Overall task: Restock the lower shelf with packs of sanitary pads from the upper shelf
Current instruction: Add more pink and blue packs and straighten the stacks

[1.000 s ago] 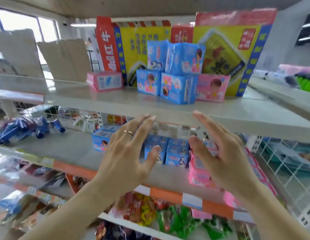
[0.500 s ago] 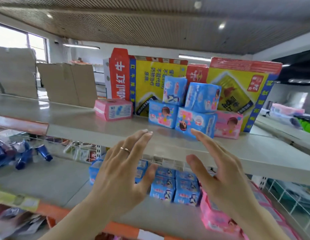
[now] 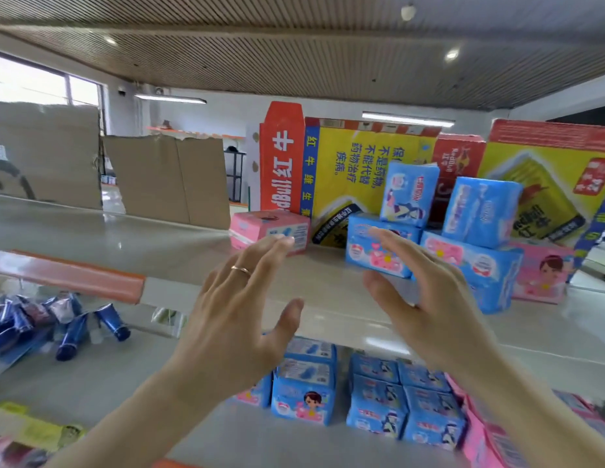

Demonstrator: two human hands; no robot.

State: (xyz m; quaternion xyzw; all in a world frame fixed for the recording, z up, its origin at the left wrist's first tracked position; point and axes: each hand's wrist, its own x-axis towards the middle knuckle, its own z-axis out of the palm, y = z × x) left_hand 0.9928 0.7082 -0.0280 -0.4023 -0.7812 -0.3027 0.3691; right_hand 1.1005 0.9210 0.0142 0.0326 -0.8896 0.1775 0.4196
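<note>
Shop shelving fills the view under a slatted ceiling. Nearest, on the lower shelf (image 3: 206, 430), blue packs (image 3: 406, 400) stand in rows with pink packs (image 3: 480, 437) at their right, and blue tubes (image 3: 74, 329) lie far left. Above them both hands are raised, holding nothing: the left hand (image 3: 233, 332), wearing a ring (image 3: 240, 270), and the right hand (image 3: 429, 298) have fingers spread wide, palms facing each other. Beyond, on the upper shelf (image 3: 159, 244), sit a pink pack (image 3: 270, 231), stacked blue pads (image 3: 463, 231) and another pink one (image 3: 541, 271), before yellow boxes (image 3: 348, 170).
</note>
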